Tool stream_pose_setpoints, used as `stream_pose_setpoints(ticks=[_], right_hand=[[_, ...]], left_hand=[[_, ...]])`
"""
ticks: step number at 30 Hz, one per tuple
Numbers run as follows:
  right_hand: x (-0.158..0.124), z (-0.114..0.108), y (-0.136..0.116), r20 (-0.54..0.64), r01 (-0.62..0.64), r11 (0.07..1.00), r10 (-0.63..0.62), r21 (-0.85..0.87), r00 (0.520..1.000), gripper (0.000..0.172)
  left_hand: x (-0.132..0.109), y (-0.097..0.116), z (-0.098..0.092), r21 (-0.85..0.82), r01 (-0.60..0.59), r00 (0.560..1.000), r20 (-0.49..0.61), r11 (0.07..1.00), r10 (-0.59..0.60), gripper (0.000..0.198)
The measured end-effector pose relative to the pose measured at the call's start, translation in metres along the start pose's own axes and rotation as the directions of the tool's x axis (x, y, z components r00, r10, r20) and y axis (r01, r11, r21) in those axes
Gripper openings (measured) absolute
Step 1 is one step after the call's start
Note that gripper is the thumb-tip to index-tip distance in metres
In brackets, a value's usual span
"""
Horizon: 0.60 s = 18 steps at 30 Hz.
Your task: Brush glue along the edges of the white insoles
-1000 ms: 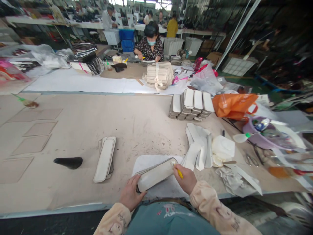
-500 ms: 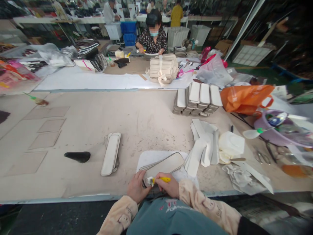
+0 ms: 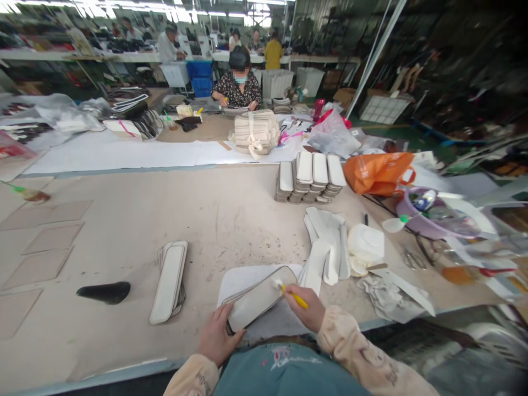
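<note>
A pale oblong panel (image 3: 258,300) with a dark edge lies slanted on top of similar panels, over a white sheet (image 3: 234,278) at the table's near side. My left hand (image 3: 218,334) grips its lower left end, thumb along the front edge and fingers at the side. In my right hand (image 3: 309,309) is a small brush (image 3: 299,300) with a yellow handle. Its white bristle end touches the panel near the upper right end. Just right of the panel lie loose white strips (image 3: 325,253).
To the left are a small panel stack (image 3: 169,283) and a black tool (image 3: 105,292). Taller panel stacks (image 3: 307,179), a white plastic container (image 3: 366,245), scissors (image 3: 414,260) and a purple basin (image 3: 416,217) stand right. Across the table sits a co-worker (image 3: 239,82).
My right hand has carried the brush up along the panel, from its lower left end toward its upper right end. My left hand stays at the lower left end. The camera view has shifted.
</note>
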State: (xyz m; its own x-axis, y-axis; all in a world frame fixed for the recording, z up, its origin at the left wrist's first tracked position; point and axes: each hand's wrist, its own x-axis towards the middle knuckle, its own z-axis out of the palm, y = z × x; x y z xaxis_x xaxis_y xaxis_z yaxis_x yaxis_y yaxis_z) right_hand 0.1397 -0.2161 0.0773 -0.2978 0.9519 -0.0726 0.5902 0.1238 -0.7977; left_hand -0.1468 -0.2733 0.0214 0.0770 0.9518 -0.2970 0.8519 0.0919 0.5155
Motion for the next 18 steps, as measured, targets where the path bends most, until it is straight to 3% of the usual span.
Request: stream_pose_setpoints(ticks=[2,4,9,11,14,16,18], right_hand=[[0.001,0.009,-0.005,0.051,-0.007,0.999,0.005,0.036,0.999,0.025],[0.004,0.01,-0.002,0.014,-0.072,0.997,0.071,0.04,0.997,0.025],[0.007,-0.021,0.023,-0.172,-0.15,0.989,0.146,-0.011,0.974,0.025],[0.003,-0.035,0.03,-0.224,-0.126,0.991,0.116,-0.035,0.968,0.026],[-0.01,-0.047,0.041,-0.279,0.015,1.0,-0.018,-0.011,0.96,0.021],[-0.02,-0.053,0.057,-0.311,0.121,0.992,-0.129,-0.045,0.942,0.02],[-0.03,-0.057,0.081,-0.322,0.132,0.98,-0.174,-0.147,0.931,0.021]], left_hand=[[0.0,-0.002,0.001,0.014,-0.004,1.0,0.001,1.0,0.004,0.059],[0.001,-0.003,0.002,0.028,-0.005,1.0,0.001,1.0,0.005,0.058],[0.003,-0.003,0.004,0.054,-0.024,1.0,-0.007,0.998,0.025,0.058],[0.004,-0.004,0.005,0.065,-0.025,0.999,-0.022,0.998,0.026,0.056],[0.006,-0.008,0.007,0.074,-0.026,0.999,-0.028,0.997,0.028,0.055],[0.006,-0.011,0.007,0.073,-0.028,1.0,-0.003,0.997,0.028,0.061],[0.005,-0.011,0.007,0.063,-0.015,1.0,0.008,0.998,0.014,0.071]])
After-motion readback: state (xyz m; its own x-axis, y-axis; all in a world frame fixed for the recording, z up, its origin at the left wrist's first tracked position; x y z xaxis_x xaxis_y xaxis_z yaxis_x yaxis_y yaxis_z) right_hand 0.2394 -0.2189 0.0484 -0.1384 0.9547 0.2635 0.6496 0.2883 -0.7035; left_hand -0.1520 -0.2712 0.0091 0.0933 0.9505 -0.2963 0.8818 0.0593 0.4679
